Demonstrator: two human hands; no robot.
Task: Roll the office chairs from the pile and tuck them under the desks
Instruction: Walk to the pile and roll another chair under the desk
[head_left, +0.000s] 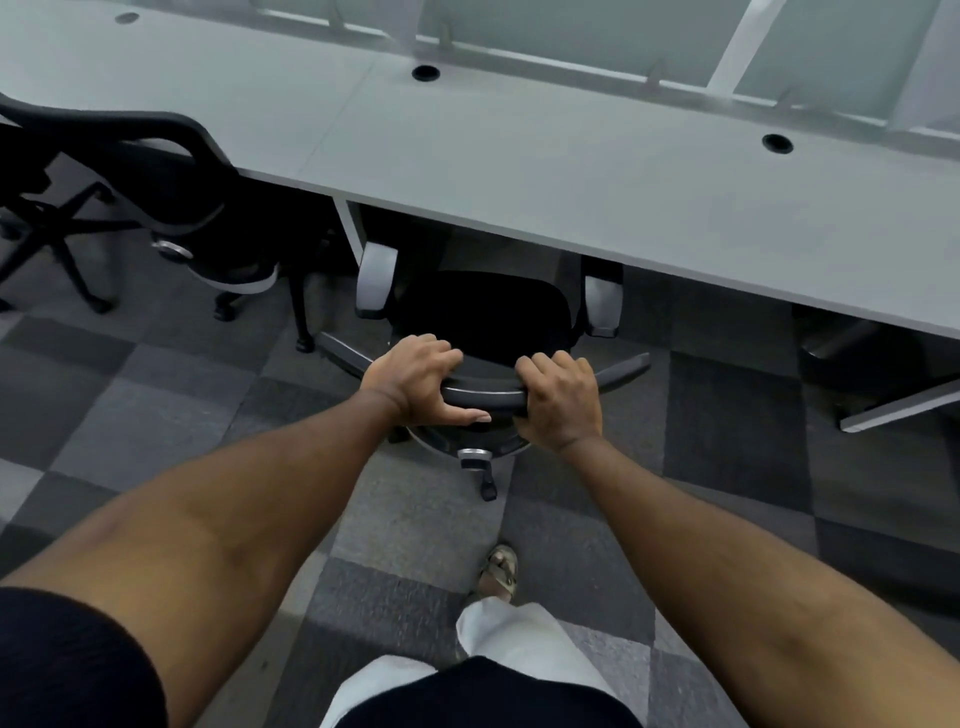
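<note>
left grip (415, 382) wrapped round chair (483, 312) back rim | right grip (562, 402) wrapped round same rim | chair seat partly under counter (519, 171) edge

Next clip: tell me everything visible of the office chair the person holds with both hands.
The black office chair with pale grey armrests stands upright on the checked grey carpet, facing the grey desk, with seat front and armrest tips under the desk edge. The seat looks like dark fabric, the armrests plastic. The left hand and right hand grip the curved dark top rail of its backrest. Below the rail show a silvery knob and one black castor.
</note>
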